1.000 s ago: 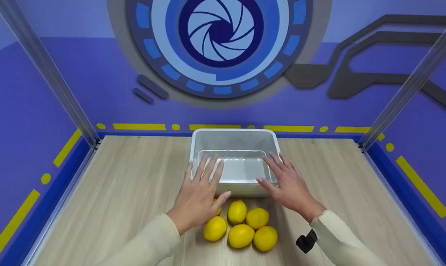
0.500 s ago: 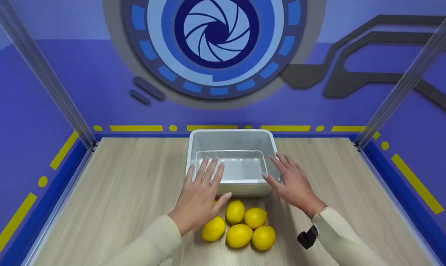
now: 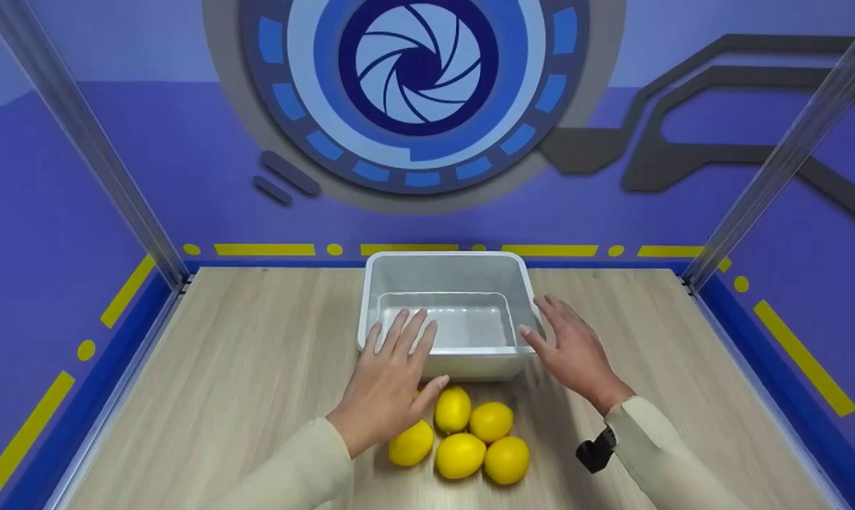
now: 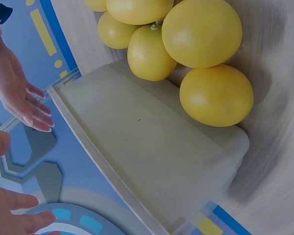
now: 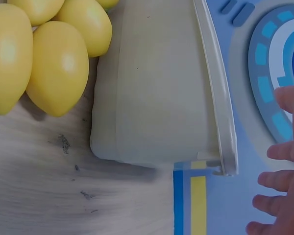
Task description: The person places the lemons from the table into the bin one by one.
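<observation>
A pale grey plastic bin (image 3: 443,365) stands at the back middle of the table, with nothing inside. My left hand (image 3: 383,393) hovers palm down over its front left corner, fingers spread and straight. At the bin's right side is my right hand (image 3: 576,354), fingers extended and thumb apart, holding nothing. Several yellow lemons (image 3: 460,455) lie clustered in front of the bin; one is mostly hidden behind my left thumb. In the left wrist view a lemon (image 4: 216,95) sits close against the bin's outer wall (image 4: 137,132). The right wrist view has my right fingers (image 5: 278,181) clear of the bin's rim.
The wooden table (image 3: 257,368) extends to both sides of the bin. A blue printed wall (image 3: 186,163) rises right behind it, and side panels (image 3: 810,283) with metal posts (image 3: 767,170) enclose the table. A black device (image 3: 596,452) hangs at my right wrist.
My right hand has shifted right, from over the bin's right part to beside its edge. My left hand has moved only slightly right. Bin and lemons have stayed in place.
</observation>
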`<state>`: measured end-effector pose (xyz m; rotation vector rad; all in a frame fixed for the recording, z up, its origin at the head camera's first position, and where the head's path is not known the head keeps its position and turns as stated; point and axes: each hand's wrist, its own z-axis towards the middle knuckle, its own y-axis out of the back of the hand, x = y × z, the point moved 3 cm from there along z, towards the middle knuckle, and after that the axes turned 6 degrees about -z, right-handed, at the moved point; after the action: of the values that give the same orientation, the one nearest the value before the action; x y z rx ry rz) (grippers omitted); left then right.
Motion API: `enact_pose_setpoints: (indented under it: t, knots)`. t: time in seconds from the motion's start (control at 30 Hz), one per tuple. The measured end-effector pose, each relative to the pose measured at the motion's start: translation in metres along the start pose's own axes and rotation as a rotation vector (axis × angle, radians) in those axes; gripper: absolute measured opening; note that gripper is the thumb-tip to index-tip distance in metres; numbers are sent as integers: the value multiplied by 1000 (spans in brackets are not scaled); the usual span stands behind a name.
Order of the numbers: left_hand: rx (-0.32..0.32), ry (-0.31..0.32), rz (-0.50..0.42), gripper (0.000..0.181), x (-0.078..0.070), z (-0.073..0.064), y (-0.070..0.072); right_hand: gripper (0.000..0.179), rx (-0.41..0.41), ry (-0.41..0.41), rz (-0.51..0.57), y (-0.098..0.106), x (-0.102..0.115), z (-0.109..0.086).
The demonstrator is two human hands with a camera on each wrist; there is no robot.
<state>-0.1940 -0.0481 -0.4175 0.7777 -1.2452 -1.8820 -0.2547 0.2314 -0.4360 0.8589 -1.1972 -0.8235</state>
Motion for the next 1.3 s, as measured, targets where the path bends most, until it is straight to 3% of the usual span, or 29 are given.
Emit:
enact_pose_setpoints:
  t: [1.0,1.3]
  knots:
    - [32,-23,1,69,-4,-9,-7,81,70,-63,57,-12,-17,13]
    - [51,-27,-25,69,-5,-14,-10,82,139,-121,92,-18,-21,19]
